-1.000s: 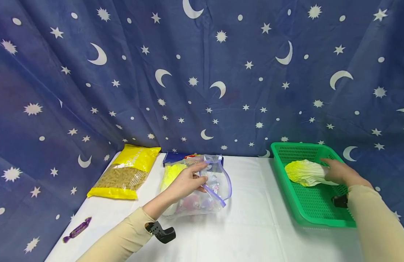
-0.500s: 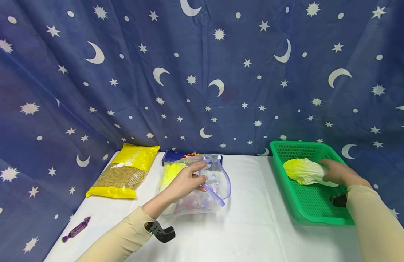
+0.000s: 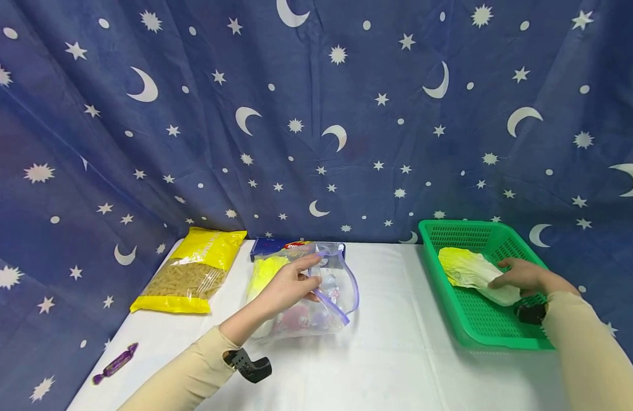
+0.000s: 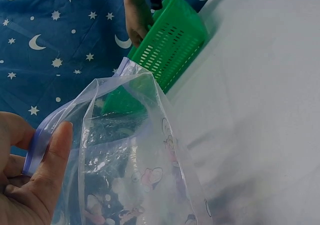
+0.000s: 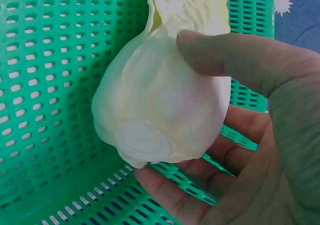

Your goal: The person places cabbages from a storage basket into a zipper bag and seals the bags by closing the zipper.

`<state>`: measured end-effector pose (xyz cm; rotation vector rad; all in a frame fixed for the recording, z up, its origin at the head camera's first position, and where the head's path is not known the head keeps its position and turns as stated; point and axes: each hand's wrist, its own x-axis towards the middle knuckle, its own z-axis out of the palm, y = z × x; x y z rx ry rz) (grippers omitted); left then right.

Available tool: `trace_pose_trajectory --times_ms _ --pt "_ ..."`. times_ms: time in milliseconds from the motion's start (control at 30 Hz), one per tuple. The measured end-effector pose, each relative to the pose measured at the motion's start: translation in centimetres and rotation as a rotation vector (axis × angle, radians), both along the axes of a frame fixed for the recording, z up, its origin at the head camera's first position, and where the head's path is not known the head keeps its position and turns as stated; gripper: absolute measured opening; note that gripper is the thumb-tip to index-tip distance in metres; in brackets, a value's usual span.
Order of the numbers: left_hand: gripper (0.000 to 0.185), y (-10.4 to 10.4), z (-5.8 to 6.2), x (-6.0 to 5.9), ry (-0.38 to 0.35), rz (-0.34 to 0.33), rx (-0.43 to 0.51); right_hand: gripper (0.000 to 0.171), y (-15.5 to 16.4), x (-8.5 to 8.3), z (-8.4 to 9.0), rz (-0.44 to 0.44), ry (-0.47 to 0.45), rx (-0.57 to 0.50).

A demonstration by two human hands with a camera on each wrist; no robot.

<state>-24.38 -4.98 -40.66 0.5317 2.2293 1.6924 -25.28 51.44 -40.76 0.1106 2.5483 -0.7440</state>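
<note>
The left hand (image 3: 287,284) pinches the purple zip strip at the mouth of a clear plastic zip bag (image 3: 316,297), thumb on one side of the rim and fingers on the other, holding that edge up. The bag lies on a white table (image 3: 398,354) near its middle. Its film is thin, glossy and crinkled, printed with small cartoon figures, and its mouth gapes in a wide loop. Something pale yellow-green shows through its left side.

The right hand (image 3: 524,278) grips a napa cabbage (image 3: 472,273) at its white stem end, thumb over the top and fingers curled beneath. The cabbage is oblong, with a smooth, waxy white base that ends in a flat round cut, and ruffled yellow-green leaves at the far end. It sits inside a green plastic basket (image 3: 450,311) at the right side of the table, well apart from the bag. The basket is rectangular, with walls and floor pierced by rows of small slots.

To the left lies a yellow bag of spiral pasta (image 3: 190,271) with a clear window. A dark blue box (image 3: 270,246) lies behind the zip bag. A purple wrapped candy (image 3: 114,362) rests near the table's front left corner. A blue cloth (image 3: 316,114) with white moons and stars hangs behind.
</note>
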Motion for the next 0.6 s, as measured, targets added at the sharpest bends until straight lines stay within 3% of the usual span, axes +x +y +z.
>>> trace_pose_trajectory --times_ms 600 --pt "0.060 -0.3 -0.2 0.3 0.022 -0.002 -0.028 0.107 -0.8 1.0 -1.2 -0.116 -0.045 -0.147"
